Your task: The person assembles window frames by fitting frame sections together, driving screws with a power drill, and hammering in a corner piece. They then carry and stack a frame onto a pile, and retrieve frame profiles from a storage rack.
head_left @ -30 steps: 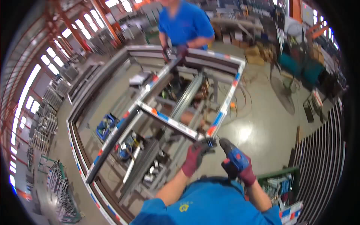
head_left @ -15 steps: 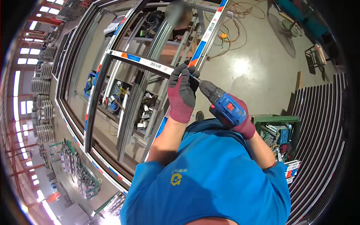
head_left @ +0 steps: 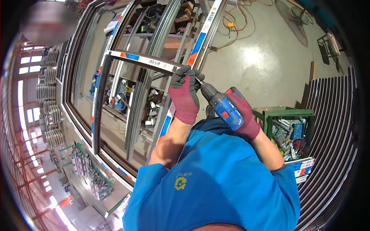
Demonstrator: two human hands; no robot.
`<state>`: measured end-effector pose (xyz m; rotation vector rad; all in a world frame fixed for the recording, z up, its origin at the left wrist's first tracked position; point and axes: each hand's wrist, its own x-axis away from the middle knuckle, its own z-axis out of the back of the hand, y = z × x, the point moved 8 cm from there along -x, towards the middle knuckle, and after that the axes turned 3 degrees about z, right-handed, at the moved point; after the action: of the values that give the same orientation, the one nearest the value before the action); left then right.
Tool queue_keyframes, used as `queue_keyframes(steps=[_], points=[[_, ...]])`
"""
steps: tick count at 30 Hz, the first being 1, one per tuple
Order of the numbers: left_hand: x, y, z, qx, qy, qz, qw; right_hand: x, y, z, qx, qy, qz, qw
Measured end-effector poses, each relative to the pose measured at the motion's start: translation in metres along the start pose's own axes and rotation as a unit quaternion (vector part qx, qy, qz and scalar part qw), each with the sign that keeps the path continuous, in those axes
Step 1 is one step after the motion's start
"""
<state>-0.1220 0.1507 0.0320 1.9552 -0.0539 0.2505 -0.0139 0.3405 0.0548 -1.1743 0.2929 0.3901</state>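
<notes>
My right hand [head_left: 246, 117], in a maroon and grey work glove, grips a blue and black cordless drill [head_left: 226, 111]. The drill's bit points up and left, its tip close to the fingers of my left hand [head_left: 184, 94]. That hand wears a matching glove, and its fingers are bent together at the joint of a metal frame [head_left: 146, 61]. Whatever sits between those fingers is too small or hidden to make out. White, blue and orange labelled film covers the frame bars, and a crossbar meets the long side bar near my left hand.
A green bin [head_left: 288, 112] of metal parts stands to my right, beside a stack of long dark profiles [head_left: 331, 134]. A cable [head_left: 246, 27] and a fan [head_left: 293, 23] are on the floor ahead. Loose parts lie beneath the frame, and racks of profiles [head_left: 88, 173] stand at left.
The view has shifted slightly. The drill has tilted a little and moved slightly left, with its bit still by my left fingers. My left hand stays at the frame joint.
</notes>
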Motion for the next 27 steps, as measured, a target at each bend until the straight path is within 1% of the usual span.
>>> queue_keyframes(steps=[2,4,6,8,10,11,14,15,17,18,19,20,21,22,23,24,26,27], points=[[0.001,0.002,-0.005,-0.005,-0.016,-0.024,1.0,0.0,-0.003,-0.002,0.007,0.023,0.002,1.0],[0.004,0.006,-0.012,-0.016,-0.03,-0.014,0.999,0.002,0.001,-0.005,-0.001,0.043,0.0,0.999],[0.004,0.01,-0.017,-0.02,-0.041,-0.016,0.999,0.011,0.022,-0.02,-0.011,0.001,-0.063,0.998],[0.003,0.012,-0.021,-0.012,-0.051,-0.029,0.998,0.017,0.032,-0.023,-0.044,-0.006,-0.081,0.996],[0.002,0.016,-0.024,-0.009,-0.077,-0.047,0.996,0.022,0.033,-0.015,-0.098,0.024,-0.055,0.993],[0.002,0.016,-0.025,-0.008,-0.09,-0.056,0.994,0.043,0.056,-0.025,-0.184,0.064,-0.177,0.965],[0.013,0.009,-0.019,-0.054,-0.091,-0.06,0.993,0.054,0.07,-0.037,-0.351,0.099,-0.251,0.897],[0.012,0.0,-0.005,-0.069,-0.106,-0.087,0.988,0.055,0.073,-0.038,-0.383,0.145,-0.273,0.871],[0.015,0.008,0.005,-0.1,-0.137,-0.066,0.983,0.053,0.072,-0.027,-0.332,0.148,-0.26,0.895],[0.012,0.014,0.012,-0.116,-0.153,-0.055,0.98,0.06,0.072,-0.024,-0.345,0.165,-0.271,0.883],[0.004,0.028,0.02,-0.114,-0.181,-0.075,0.974,0.066,0.073,-0.021,-0.359,0.183,-0.28,0.871],[-0.017,0.03,0.043,-0.181,-0.18,-0.082,0.963,0.094,0.095,-0.023,-0.321,0.155,-0.312,0.881],[-0.031,0.047,0.04,-0.221,-0.148,-0.05,0.963,0.104,0.103,-0.016,-0.295,0.148,-0.299,0.895],[-0.051,0.065,0.04,-0.369,-0.208,-0.139,0.895,0.11,0.106,-0.012,-0.271,0.139,-0.286,0.908],[-0.066,0.077,0.028,-0.481,-0.241,-0.143,0.831,0.124,0.112,-0.009,-0.277,0.163,-0.321,0.891],[-0.089,0.072,0.025,-0.513,-0.292,-0.177,0.787,0.124,0.109,-0.008,-0.249,0.158,-0.312,0.903],[-0.12,0.056,0.005,-0.605,-0.348,-0.173,0.695,0.117,0.104,-0.001,-0.193,0.145,-0.289,0.926],[-0.138,0.038,0.003,-0.631,-0.372,-0.118,0.67,0.113,0.101,-0.003,-0.22,0.152,-0.292,0.919]])
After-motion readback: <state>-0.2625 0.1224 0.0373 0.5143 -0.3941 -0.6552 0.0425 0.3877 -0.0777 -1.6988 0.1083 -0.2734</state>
